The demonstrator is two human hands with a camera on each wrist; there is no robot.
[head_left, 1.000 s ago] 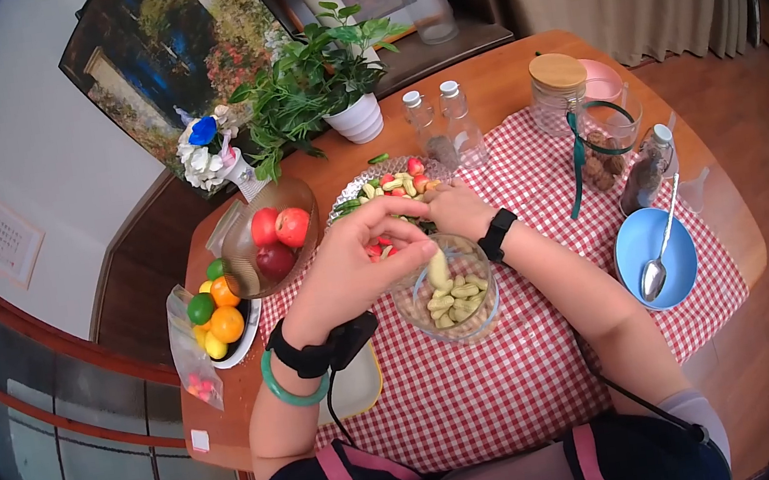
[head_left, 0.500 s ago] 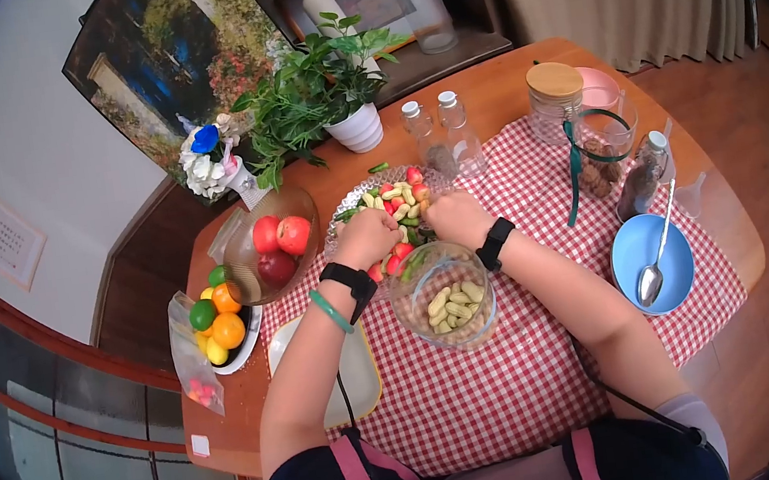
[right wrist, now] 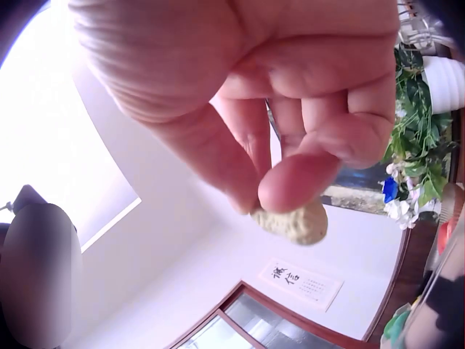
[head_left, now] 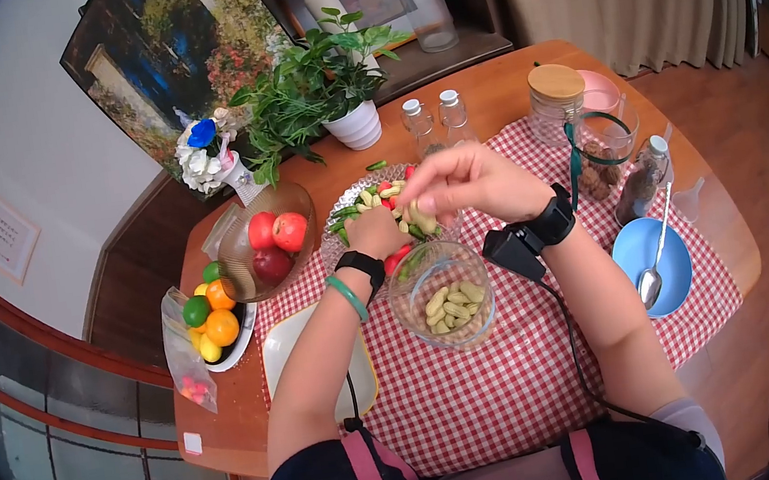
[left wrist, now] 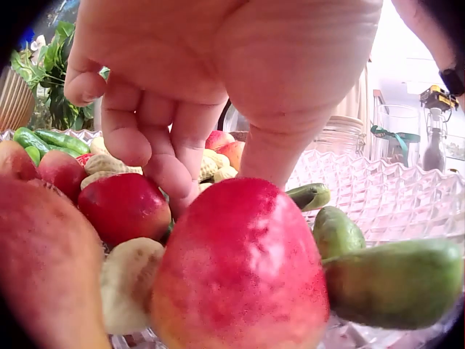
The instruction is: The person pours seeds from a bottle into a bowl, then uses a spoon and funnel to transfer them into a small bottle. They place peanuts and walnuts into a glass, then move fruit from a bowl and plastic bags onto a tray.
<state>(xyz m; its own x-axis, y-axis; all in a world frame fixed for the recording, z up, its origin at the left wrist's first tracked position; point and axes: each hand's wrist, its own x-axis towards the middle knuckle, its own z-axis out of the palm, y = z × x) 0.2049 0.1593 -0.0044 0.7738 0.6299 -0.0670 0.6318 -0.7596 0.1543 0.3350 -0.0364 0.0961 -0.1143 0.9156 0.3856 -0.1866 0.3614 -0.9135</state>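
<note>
Pinching a single peanut between thumb and finger, the person's right hand is raised over the right side of a ridged glass dish. From where I stand, that peanut sits right at the fingertips, one rounded end poking out past them. The left hand is down in the same dish, fingers bent, with a glossy red fruit close in front of the thumb; the thumb's tip is hidden behind it, so I can't tell whether that hand has hold of anything. A loose peanut lies just beside the red fruit, and green vegetables are on its other side.

Nearer the person stands a clear glass bowl, well apart from the pinched peanut, with a small heap of peanuts at the bottom. It's on a red checked cloth. A pale tray lies to its left, under the left forearm; off to the right, a spoon rests in a blue bowl.
</note>
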